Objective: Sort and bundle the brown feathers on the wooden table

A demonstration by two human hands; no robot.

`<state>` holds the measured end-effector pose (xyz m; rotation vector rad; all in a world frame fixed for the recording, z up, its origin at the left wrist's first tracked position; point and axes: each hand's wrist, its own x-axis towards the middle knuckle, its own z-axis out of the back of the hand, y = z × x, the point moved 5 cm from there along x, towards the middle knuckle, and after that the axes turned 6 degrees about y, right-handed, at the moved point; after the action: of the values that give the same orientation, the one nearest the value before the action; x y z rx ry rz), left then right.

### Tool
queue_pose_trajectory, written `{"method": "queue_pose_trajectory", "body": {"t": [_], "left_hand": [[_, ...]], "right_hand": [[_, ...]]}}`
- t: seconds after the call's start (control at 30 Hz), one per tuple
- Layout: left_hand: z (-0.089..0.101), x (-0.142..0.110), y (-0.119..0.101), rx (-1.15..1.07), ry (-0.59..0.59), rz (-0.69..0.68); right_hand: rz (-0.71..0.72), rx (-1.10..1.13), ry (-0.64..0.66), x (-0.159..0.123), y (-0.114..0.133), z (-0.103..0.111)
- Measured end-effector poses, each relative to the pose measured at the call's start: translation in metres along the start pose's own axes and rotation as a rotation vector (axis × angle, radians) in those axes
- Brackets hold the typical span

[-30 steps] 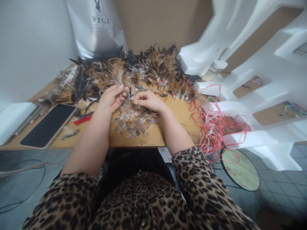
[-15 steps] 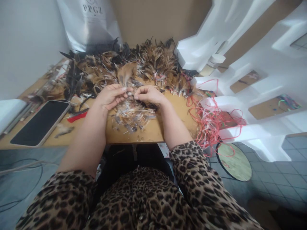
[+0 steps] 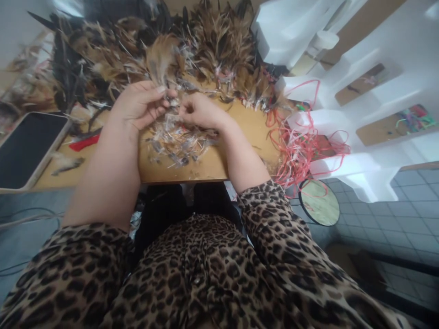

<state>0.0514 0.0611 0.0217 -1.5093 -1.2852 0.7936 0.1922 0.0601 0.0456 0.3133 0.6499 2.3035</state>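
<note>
My left hand is closed on a small bunch of brown feathers that fans upward from its fingertips. My right hand is pinched together right beside it, fingertips at the quill ends of the same bunch. Under both hands lies a loose heap of pale feather quills and trimmings on the wooden table. Behind the hands a big pile of brown and black feathers covers the back of the table.
A dark phone lies at the left, with a red strip beside it. Tangled red string hangs off the table's right edge. White foam packing stands on the right. A round mirror lies on the tiled floor.
The view has tipped downward and closer. My hands have drawn together at the feather bunch, which my left hand has raised slightly.
</note>
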Motion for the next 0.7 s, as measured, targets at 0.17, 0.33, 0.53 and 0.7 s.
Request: {"method": "queue_pose_trajectory", "body": {"t": [0.17, 0.33, 0.53, 0.7], "left_hand": [[-0.002, 0.000, -0.004, -0.053, -0.011, -0.003], [-0.002, 0.000, -0.004, -0.086, -0.043, 0.012], [0.002, 0.002, 0.001, -0.142, -0.075, 0.081], [0.000, 0.001, 0.001, -0.188, -0.040, 0.158]], "right_hand": [[0.048, 0.052, -0.271, 0.006, -0.011, 0.014], [0.106, 0.035, -0.443, 0.009, -0.020, 0.016], [0.191, 0.012, -0.553, 0.006, -0.023, 0.023], [0.246, 0.007, -0.583, 0.002, -0.021, 0.026]]}}
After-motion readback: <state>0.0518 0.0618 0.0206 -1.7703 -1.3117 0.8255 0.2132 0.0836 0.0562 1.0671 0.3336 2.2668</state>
